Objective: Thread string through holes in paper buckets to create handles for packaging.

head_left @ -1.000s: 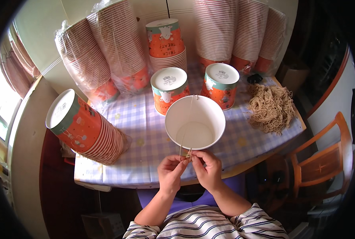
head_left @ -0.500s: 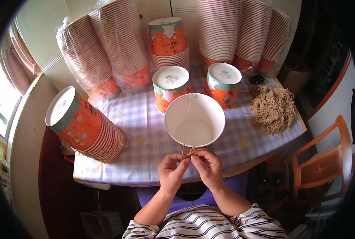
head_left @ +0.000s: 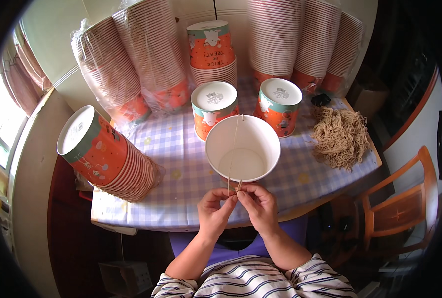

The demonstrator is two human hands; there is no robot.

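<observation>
— While both my hands, left hand (head_left: 215,208) and right hand (head_left: 258,206), pinch the thin string (head_left: 235,149) at the paper cup (head_left: 242,149)'s near rim, how's it handle?
— Light, limp; cup crushes easily

white-lined paper bucket (head_left: 242,149), tan string (head_left: 235,149), orange printed cups (head_left: 212,107), lilac-and-white checked tablecloth (head_left: 181,164).

Two bare forearms are seen rising from the lower edge, ending in the left hand (head_left: 215,212) and the right hand (head_left: 258,207). No rings, watch or gloves are worn. The upper arms are covered by short sleeves (head_left: 260,280) striped in white and dark navy, loosely cut and creased.
</observation>
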